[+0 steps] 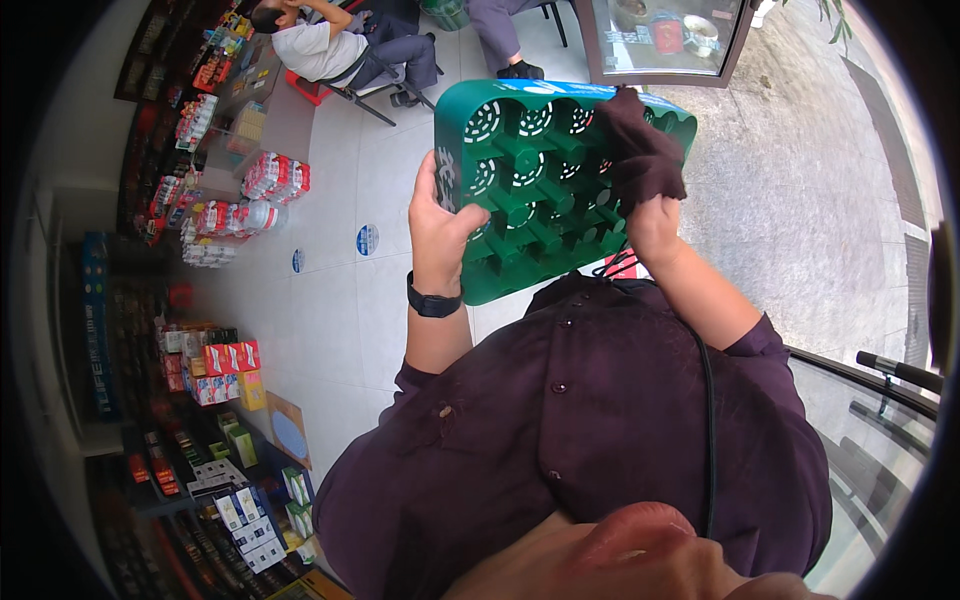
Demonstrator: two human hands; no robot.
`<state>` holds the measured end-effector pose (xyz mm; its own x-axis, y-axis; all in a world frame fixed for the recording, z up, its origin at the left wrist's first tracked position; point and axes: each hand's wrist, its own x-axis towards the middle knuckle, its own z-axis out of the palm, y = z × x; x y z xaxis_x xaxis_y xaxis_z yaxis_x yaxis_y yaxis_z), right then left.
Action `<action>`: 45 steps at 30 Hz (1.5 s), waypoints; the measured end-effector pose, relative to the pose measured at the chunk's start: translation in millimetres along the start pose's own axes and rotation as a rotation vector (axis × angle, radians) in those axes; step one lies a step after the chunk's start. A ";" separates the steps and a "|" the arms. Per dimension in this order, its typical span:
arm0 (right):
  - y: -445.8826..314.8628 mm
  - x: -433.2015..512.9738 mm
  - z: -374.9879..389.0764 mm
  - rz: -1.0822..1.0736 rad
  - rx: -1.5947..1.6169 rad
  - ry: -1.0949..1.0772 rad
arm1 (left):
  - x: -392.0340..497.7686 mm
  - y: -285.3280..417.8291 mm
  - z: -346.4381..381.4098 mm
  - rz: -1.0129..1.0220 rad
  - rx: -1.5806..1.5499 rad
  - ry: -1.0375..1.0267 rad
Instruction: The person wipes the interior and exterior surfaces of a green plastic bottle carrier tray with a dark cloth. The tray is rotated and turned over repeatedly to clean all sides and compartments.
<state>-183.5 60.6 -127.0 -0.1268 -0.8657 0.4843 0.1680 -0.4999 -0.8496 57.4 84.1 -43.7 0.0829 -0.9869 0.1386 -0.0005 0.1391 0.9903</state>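
Observation:
A green plastic bottle crate with round compartments is held up in front of my chest, its inside facing me. My left hand grips the crate's left side, the thumb hooked over the edge and the fingers behind the wall. My right hand is closed on a dark maroon cloth, which lies over the right part of the crate and reaches its top edge. White writing marks the crate's left side, and a blue band runs along its top side.
A seated person is at the upper left, another person's leg at the top. Shrink-wrapped bottle packs and shelves of boxed goods line the left. A glass door with a handle stands at the right; a framed glass panel is above.

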 end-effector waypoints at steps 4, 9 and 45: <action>1.0 6.0 22.2 -0.461 -0.759 -0.363 | -1.7 5.7 3.1 0.020 0.015 -0.035; -4.7 9.2 37.0 -0.398 -0.836 -0.409 | -4.0 4.0 3.2 -0.002 -0.016 -0.028; -27.9 34.6 43.4 0.543 0.204 -0.453 | -9.5 0.3 1.8 0.197 0.365 0.055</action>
<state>-150.2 43.4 -77.5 0.4347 -0.8968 0.0828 0.2762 0.0453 -0.9600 54.8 93.4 -44.7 0.0991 -0.9369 0.3353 -0.3738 0.2772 0.8851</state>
